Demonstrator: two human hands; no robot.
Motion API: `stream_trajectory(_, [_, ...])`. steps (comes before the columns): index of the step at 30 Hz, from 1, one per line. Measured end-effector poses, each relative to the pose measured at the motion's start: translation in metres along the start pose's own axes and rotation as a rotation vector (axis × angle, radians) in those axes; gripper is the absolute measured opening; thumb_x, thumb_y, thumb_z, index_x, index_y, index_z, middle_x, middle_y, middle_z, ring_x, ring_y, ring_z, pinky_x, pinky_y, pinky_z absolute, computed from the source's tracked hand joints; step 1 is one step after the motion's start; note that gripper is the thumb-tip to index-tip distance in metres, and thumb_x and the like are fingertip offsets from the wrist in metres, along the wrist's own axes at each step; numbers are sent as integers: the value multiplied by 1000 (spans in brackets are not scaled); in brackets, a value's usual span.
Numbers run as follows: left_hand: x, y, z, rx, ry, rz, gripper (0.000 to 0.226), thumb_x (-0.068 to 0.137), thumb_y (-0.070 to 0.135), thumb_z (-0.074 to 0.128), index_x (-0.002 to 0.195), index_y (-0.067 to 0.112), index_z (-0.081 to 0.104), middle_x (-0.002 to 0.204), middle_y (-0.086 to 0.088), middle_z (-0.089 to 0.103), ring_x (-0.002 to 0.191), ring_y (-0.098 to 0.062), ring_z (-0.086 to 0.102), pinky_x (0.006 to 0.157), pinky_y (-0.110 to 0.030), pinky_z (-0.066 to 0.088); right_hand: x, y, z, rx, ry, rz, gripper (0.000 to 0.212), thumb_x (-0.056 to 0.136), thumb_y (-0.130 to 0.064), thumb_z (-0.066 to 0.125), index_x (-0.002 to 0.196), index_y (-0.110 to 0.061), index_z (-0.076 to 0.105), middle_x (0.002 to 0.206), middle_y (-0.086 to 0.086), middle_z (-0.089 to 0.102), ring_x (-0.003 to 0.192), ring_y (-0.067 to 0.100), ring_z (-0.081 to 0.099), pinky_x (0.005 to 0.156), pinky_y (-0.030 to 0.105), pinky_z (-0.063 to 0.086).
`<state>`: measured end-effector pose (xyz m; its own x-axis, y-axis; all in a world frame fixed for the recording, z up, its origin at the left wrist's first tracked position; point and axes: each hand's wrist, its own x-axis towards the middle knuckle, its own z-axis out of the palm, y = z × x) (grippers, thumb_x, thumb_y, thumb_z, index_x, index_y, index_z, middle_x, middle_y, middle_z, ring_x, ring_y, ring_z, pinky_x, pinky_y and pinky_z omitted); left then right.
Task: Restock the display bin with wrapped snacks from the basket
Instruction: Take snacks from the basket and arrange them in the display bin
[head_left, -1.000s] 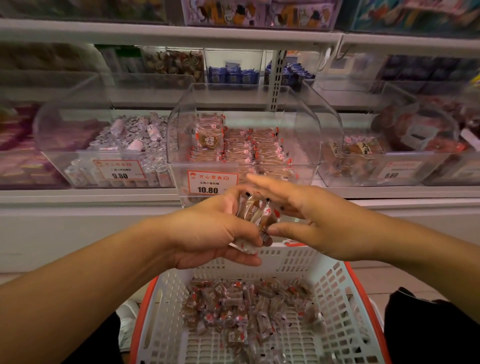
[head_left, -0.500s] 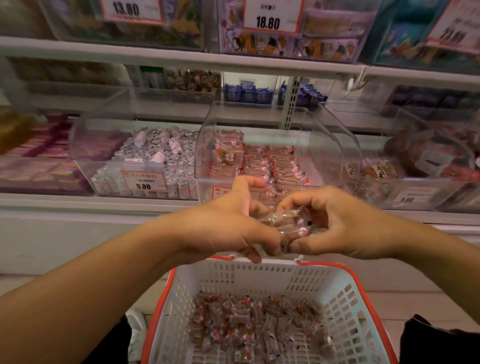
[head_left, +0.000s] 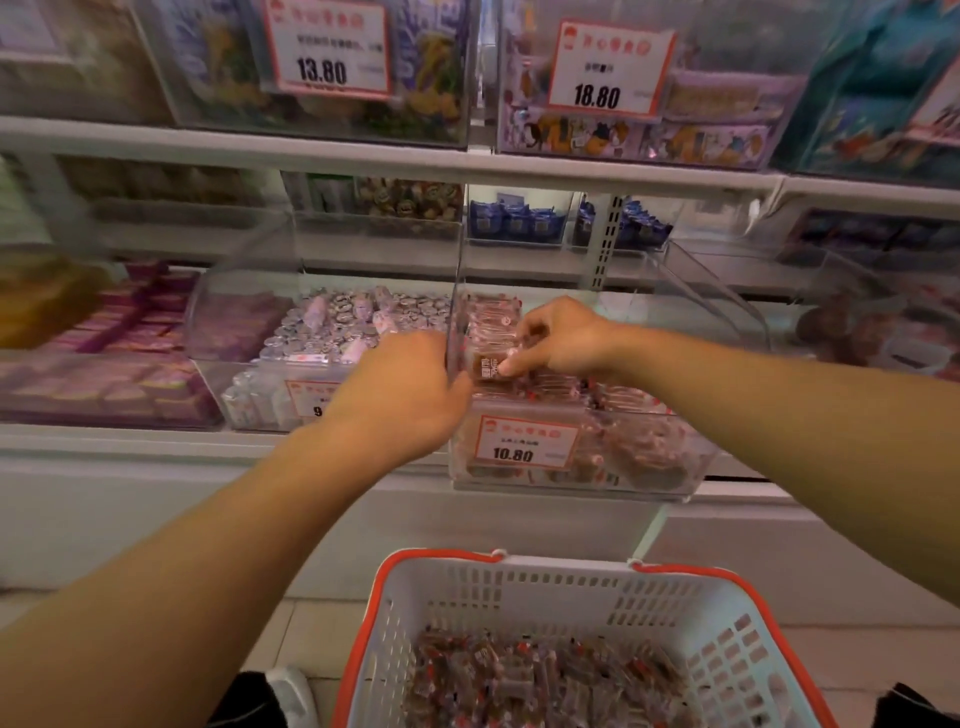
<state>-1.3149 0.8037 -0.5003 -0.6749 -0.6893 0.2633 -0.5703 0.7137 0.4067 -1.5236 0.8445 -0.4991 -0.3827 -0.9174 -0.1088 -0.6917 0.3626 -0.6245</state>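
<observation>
A clear display bin (head_left: 670, 483) with a 10.80 price tag sits on the shelf, partly filled with red-brown wrapped snacks (head_left: 623, 395). My right hand (head_left: 563, 340) is inside the bin, its fingers pinched on a brown wrapped snack (head_left: 488, 366) near the left wall. My left hand (head_left: 402, 389) is curled at the bin's left wall, fingers against its edge; what it holds is hidden. Below, a white basket with a red rim (head_left: 519, 587) holds several more wrapped snacks (head_left: 540, 680).
A neighbouring clear bin (head_left: 249, 322) of silver-wrapped sweets stands to the left, pink packs further left. Another clear bin (head_left: 883, 332) is at the right. An upper shelf (head_left: 363, 156) carries bins tagged 13.80 and 18.80. Blue packs sit behind.
Both hands rose from above the basket up to the 10.80 bin, carrying the snacks. The right hand went into the bin; the left moved to its left wall.
</observation>
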Motion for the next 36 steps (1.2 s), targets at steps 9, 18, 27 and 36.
stream_trajectory(9, [7, -11, 2, -16, -3, 65, 19, 93, 29, 50, 80, 19, 60, 72, -2, 59, 68, -21, 55, 51, -29, 33, 10, 2, 16, -503, 166, -187, 83, 83, -40, 76, 152, -23, 33, 145, 13, 33, 122, 30, 51, 98, 29, 40])
stream_trajectory(18, [6, -10, 4, -43, -14, 56, 27, 94, 26, 47, 68, 20, 49, 70, -2, 57, 68, -23, 55, 52, -30, 34, 24, 2, 19, -791, -126, -155, 72, 105, -43, 33, 158, -11, -4, 165, 11, -10, 152, 25, -9, 125, 38, 0])
stream_trajectory(27, [-5, 4, 4, -74, 241, -35, 27, 87, 43, 56, 98, 19, 52, 69, -2, 60, 68, -27, 60, 67, -40, 49, 5, -19, -1, -525, -117, -178, 72, 94, -38, 63, 154, -17, 28, 152, 7, 42, 135, 26, 44, 113, 37, 35])
stream_trajectory(36, [-43, 19, 5, 1, 335, 457, 28, 77, 32, 58, 56, 18, 46, 44, 9, 39, 44, -14, 45, 54, -33, 43, -130, 23, 40, -27, 992, -689, 21, 99, -26, 52, 81, -22, 62, 71, -10, 53, 65, 3, 47, 62, 13, 37])
